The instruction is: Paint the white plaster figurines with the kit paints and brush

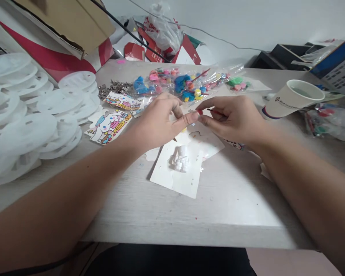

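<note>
My left hand and my right hand meet fingertip to fingertip above the table. Between the tips of thumbs and fingers is a small red piece, mostly covered. A thin dark-red stick with a dark end, like a small paintbrush, lies in the closed fingers of my right hand. Below the hands, a small white figurine rests on a cream card. More paper sheets and a small yellow spot lie behind it, partly hidden by my hands.
Stacked white plastic discs fill the left, beside cartoon cards and a pile of metal clips. Clear bags of coloured pieces lie at the back. A paper cup holding liquid stands at right, near another bag.
</note>
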Tool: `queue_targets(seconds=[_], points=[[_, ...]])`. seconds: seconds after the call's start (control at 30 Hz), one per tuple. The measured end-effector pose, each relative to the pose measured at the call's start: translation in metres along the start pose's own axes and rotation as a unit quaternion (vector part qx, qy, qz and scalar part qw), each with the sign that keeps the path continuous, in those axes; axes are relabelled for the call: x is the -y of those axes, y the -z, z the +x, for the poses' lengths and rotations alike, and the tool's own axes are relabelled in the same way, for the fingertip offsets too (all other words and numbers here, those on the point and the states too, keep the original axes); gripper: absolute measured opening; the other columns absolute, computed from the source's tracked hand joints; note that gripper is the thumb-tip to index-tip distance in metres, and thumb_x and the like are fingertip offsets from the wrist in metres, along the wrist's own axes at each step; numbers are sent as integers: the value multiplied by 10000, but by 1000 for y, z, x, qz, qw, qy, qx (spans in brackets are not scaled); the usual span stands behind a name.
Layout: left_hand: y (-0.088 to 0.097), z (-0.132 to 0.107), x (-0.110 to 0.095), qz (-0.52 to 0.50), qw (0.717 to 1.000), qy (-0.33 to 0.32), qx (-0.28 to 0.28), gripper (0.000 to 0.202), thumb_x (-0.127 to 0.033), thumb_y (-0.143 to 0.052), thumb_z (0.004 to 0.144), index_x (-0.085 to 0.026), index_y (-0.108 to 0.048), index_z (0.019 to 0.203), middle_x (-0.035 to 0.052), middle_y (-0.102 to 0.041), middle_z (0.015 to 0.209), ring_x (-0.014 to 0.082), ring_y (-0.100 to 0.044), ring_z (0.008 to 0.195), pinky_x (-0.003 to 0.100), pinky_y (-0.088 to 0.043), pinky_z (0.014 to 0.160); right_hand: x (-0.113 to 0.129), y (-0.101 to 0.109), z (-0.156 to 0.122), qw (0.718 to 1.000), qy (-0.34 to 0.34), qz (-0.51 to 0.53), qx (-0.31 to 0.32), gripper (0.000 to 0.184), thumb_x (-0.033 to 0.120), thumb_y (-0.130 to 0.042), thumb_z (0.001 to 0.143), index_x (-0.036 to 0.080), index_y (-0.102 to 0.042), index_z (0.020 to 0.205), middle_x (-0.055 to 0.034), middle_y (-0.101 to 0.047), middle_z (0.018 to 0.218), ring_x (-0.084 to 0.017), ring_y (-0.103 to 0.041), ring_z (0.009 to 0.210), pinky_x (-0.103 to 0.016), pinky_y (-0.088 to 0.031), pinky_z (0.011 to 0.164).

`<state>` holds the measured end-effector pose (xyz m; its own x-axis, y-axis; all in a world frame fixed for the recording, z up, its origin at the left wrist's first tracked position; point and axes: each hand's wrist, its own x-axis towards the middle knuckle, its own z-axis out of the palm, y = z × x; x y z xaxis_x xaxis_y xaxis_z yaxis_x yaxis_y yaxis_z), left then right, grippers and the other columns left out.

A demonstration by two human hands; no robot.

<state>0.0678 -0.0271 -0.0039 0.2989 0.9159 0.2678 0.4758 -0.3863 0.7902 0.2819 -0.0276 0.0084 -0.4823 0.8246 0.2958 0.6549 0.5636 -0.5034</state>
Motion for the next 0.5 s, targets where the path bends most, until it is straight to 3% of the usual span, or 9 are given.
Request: queue_targets(seconds=[0.17, 0.37, 0.5], points=[[0, -6, -11, -48, 998, 2, 47, 132, -284, -709, 810, -218, -645, 905, 33, -625, 951, 181, -534, 865, 288, -408, 769, 14, -5, -4, 998, -6, -10, -63, 238, 424, -606, 918, 201, -670, 969, 37, -340, 537, -125, -315, 518, -320, -296, 557], [-1, -12, -20, -63, 997, -15, 50, 25, -212, -618, 870, -216, -641, 878, 12, -588, 761, 162, -512, 745, 273, -392, 696, 21, -11, -6, 990, -32, 56, -126, 406, 584, -637, 866, 221, -664, 1044, 57, -306, 510, -123, -282, 488, -304, -244, 510], [-4, -15, -22, -98, 992, -47, 66, 81, -223, -541, 917, -213, -614, 951, 24, -626, 859, 164, -574, 835, 270, -463, 775, 29, -12, -7, 984, -24, 91, -149, 456, 625, -622, 853, 214, -701, 1034, 45, -338, 526, -120, -264, 501, -299, -233, 509]])
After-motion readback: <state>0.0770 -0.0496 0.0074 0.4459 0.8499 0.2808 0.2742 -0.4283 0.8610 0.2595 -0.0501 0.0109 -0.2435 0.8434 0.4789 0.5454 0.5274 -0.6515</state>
